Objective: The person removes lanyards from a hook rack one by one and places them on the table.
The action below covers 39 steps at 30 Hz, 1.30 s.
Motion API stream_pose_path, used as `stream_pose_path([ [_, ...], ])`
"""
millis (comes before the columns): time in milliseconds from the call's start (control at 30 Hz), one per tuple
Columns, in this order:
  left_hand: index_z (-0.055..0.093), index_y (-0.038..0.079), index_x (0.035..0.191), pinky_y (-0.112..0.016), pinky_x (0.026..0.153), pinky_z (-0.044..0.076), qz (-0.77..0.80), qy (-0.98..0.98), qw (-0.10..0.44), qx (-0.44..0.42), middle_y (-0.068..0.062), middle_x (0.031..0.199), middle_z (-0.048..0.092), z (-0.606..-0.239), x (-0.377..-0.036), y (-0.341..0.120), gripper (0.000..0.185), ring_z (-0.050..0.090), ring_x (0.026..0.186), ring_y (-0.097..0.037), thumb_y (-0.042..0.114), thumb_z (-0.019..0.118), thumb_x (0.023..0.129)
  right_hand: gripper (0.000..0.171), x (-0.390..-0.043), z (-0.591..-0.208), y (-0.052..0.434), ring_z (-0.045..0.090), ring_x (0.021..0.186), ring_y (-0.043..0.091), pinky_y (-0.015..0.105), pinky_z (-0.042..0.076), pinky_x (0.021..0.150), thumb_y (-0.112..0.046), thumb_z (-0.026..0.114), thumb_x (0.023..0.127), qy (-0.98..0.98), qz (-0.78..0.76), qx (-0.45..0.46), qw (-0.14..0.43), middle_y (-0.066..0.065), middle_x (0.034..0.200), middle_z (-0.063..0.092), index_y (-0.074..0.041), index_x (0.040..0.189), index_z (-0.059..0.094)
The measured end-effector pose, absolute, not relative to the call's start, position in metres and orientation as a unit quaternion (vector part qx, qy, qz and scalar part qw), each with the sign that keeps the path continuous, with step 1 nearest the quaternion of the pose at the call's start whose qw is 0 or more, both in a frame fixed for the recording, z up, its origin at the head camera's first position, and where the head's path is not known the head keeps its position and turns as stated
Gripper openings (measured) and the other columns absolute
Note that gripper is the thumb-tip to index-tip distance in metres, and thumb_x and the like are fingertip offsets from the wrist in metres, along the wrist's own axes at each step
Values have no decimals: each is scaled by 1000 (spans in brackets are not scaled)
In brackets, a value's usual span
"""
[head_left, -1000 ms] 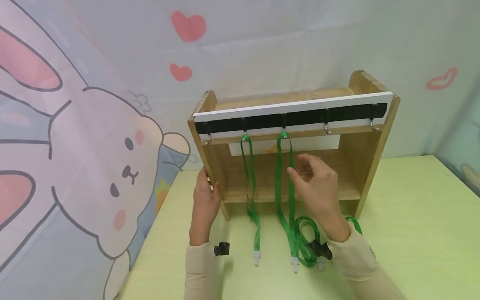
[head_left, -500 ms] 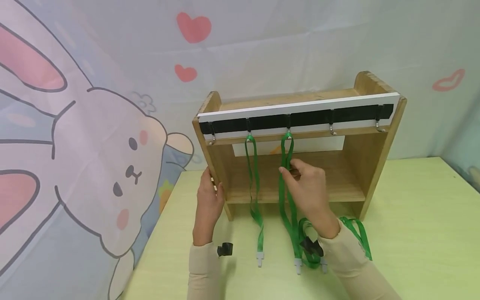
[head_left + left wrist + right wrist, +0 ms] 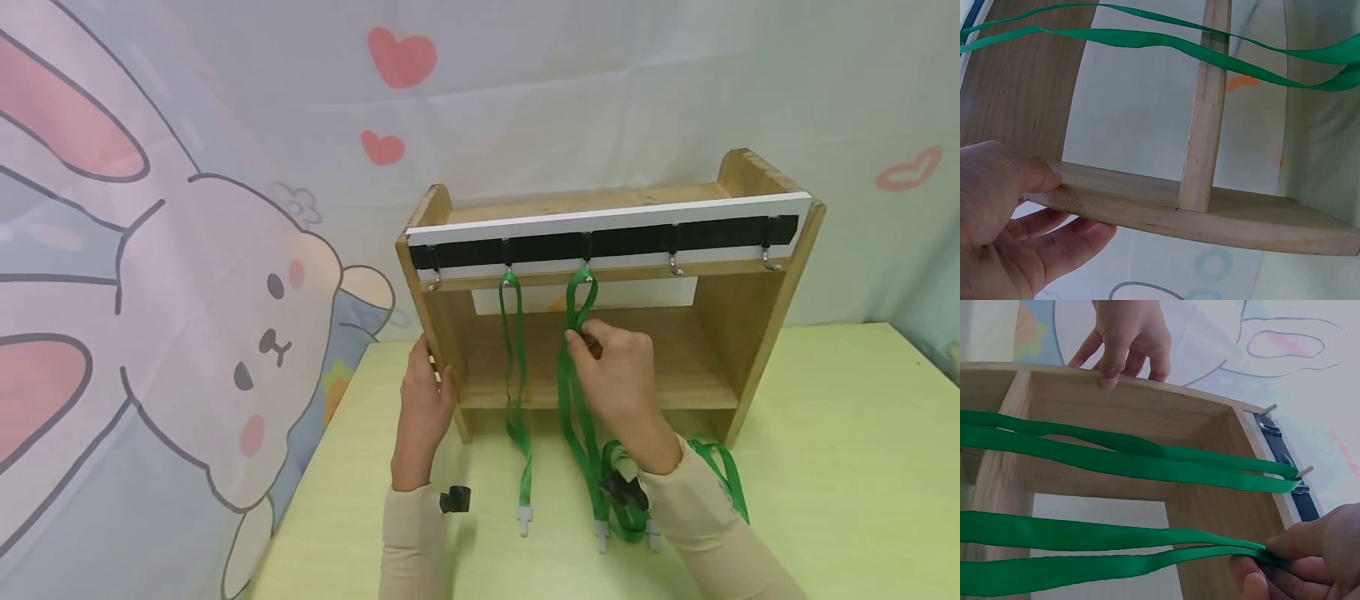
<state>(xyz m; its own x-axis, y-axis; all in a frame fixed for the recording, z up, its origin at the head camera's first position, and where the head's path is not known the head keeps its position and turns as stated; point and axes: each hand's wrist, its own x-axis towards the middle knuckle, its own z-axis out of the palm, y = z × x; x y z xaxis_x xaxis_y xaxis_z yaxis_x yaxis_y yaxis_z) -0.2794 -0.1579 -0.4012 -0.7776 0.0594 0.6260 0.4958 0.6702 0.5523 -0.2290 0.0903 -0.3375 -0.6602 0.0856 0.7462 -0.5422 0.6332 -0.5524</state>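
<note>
A small wooden shelf (image 3: 693, 358) stands on the table, with a row of metal hooks along its top front. A green lanyard (image 3: 599, 496) hangs from the middle hook, its white clip end low over the table. My right hand (image 3: 618, 371) pinches this lanyard's two strands together between thumb and fingers, just below the hook; the right wrist view shows the pinched strap (image 3: 1054, 531). With thumb inside and fingers outside, my left hand (image 3: 423, 408) grips the shelf's left side panel (image 3: 1147, 209). Another green lanyard (image 3: 527, 475) hangs from the hook to the left.
More green lanyards (image 3: 726, 471) lie on the pale green table (image 3: 840, 450), partly hidden by the right forearm. The leftmost hook (image 3: 434, 282) and the two right hooks (image 3: 676, 267) carry nothing. A printed cloth backdrop (image 3: 540, 92) hangs behind.
My right hand has moved left onto the middle lanyard and drawn its strands together, where before its fingers were apart beside it. My left hand stays on the side panel. The view has shifted slightly.
</note>
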Motion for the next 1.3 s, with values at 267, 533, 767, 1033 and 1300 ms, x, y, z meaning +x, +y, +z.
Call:
stream_pose_path([
  [267, 32, -12, 147, -45, 73, 60, -370, -867, 293, -161, -30, 126, 51, -401, -279, -157, 55, 61, 100, -40, -6, 57, 98, 11, -222, -333, 99, 60, 52, 20, 31, 45, 51, 3, 71, 89, -810, 403, 136, 404, 9, 62, 66, 5, 78, 72],
  [533, 32, -13, 146, -46, 72, 60, -371, -863, 300, -164, -30, 124, 51, -400, -277, -156, 55, 61, 98, -41, -8, 58, 97, 11, -211, -335, 105, 61, 54, 20, 28, 44, 51, 2, 69, 90, -814, 413, 127, 388, 8, 64, 67, 5, 80, 73],
  [767, 32, -13, 146, -46, 72, 60, -368, -863, 302, -171, -30, 123, 52, -400, -277, -156, 55, 61, 97, -41, -8, 56, 97, 10, -205, -342, 110, 58, 53, 17, 26, 42, 49, 4, 70, 89, -813, 418, 136, 382, 6, 63, 66, 5, 79, 73],
  [1033, 30, -12, 148, -47, 74, 60, -370, -866, 290, -169, -30, 126, 50, -400, -277, -156, 55, 61, 100, -41, -7, 55, 99, 10, -200, -357, 121, 61, 55, 16, 19, 42, 50, 4, 70, 90, -805, 461, 134, 349, 7, 69, 71, 2, 82, 76],
  [1300, 32, -12, 146, -46, 72, 59, -365, -866, 299, -164, -30, 124, 52, -400, -277, -156, 55, 61, 97, -41, -7, 56, 98, 10, -195, -373, 129, 66, 62, 16, 19, 47, 55, 2, 71, 90, -815, 484, 120, 296, 7, 74, 73, 0, 83, 77],
])
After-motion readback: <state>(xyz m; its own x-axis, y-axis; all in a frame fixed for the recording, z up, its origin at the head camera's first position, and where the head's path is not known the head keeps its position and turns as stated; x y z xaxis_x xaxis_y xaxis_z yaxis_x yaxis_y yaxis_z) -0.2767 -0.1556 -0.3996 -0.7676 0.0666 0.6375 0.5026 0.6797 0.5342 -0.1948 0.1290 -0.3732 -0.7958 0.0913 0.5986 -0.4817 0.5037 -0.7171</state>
